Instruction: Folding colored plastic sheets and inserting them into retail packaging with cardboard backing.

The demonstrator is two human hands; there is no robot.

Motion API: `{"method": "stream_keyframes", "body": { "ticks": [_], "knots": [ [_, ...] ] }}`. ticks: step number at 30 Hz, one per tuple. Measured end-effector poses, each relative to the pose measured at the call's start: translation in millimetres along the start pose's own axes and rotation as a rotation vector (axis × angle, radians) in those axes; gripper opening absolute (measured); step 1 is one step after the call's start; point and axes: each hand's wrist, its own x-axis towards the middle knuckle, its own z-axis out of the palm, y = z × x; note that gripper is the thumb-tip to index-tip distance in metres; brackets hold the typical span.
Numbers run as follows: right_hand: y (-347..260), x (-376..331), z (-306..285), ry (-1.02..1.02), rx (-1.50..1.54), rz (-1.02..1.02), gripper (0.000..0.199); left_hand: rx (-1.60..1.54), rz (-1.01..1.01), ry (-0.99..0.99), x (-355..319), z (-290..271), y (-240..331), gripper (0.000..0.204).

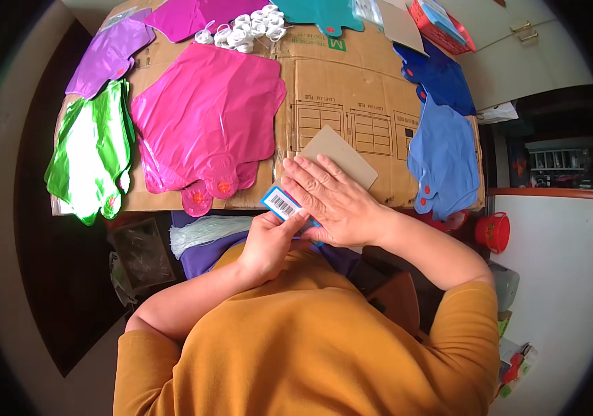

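Close to my body at the table's near edge, my left hand [273, 244] pinches a blue-edged card with a barcode [284, 204] between thumb and fingers. My right hand [331, 201] lies flat with fingers stretched, partly over that card and over a plain grey-brown piece of cardboard [341, 154]. How far the card reaches beneath the right hand is hidden. Left of my hands a stack of flat pink foil balloons [210, 118] rests on the cardboard table cover [310, 83], tails toward me.
Flat foil balloons in green [92, 149], purple [109, 55], magenta [192, 15], teal [320, 12], dark blue [445, 80] and light blue [443, 156] line the table. White string coils [244, 31] lie at the back. A red basket [442, 28] stands back right. White strands [210, 234] hang below the near edge.
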Motion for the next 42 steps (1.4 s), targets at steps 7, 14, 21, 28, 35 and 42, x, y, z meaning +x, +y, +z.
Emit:
{"method": "stream_keyframes", "body": {
  "ticks": [7,14,21,28,35,42],
  "knots": [
    [5.0,-2.9,5.5,-0.012,-0.017,-0.065,0.093,-0.265,-0.091,-0.139,-6.5,-14.7,2.2,0.017],
    [3.5,-0.7,6.2,-0.048,0.048,-0.092,0.094,-0.149,-0.065,-0.111,0.7,-12.7,1.2,0.021],
    [46.9,30.8,-53.0,0.032,0.366,-0.192,0.047,-0.14,-0.065,-0.097,-12.7,0.0,8.6,0.019],
    [161.0,157.7,-80.9,0.492,0.002,0.06,0.008,-0.061,-0.011,-0.131,-16.3,-6.1,10.9,0.021],
    [202.7,174.3,-46.7,0.314,-0.281,0.135,0.009,-0.018,-0.008,-0.197,-9.8,-8.8,12.8,0.021],
    [115.7,67.4,-94.2,0.209,1.004,0.391,0.006,-0.096,0.015,-0.241,-9.8,-17.2,4.9,0.021]
  ]
}}
